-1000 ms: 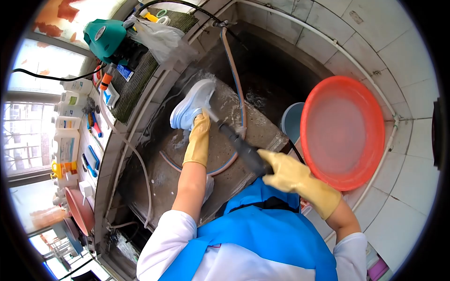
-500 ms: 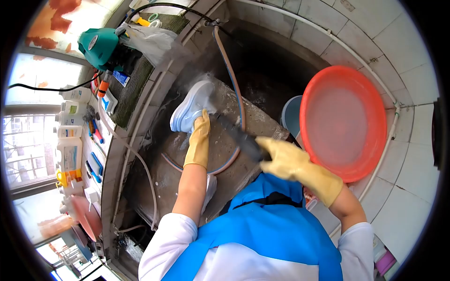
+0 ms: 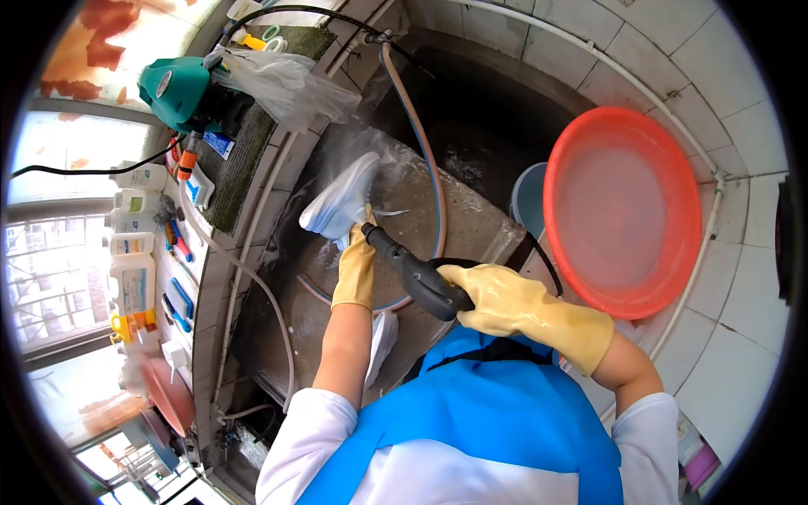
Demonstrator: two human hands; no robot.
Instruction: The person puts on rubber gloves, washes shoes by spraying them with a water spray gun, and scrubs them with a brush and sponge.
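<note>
My left hand [image 3: 358,265], in a yellow rubber glove, is closed on a pale blue and white shoe [image 3: 341,202] above a wet stone slab [image 3: 471,219]. In my gloved right hand [image 3: 501,299] is the grip of a black spray gun [image 3: 417,273]. Its nozzle points at the shoe, close beside my left fingers. Fine mist hangs around the shoe's far end. A second whitish shoe [image 3: 381,345] lies on the slab near my apron, partly hidden by my left arm.
A red basin [image 3: 551,202] of cloudy water stands at right, beside a blue-grey bucket [image 3: 528,198]. A striped hose [image 3: 423,143] curves over the slab. At left, a green pressure washer [image 3: 177,88], bottles [image 3: 130,282] and brushes [image 3: 178,299] line the ledge.
The shoe has tilted and shifted slightly left in my left hand. The spray gun has swung lower, its nozzle now nearer my left fingers. The plastic bag by the washer has spread outward.
</note>
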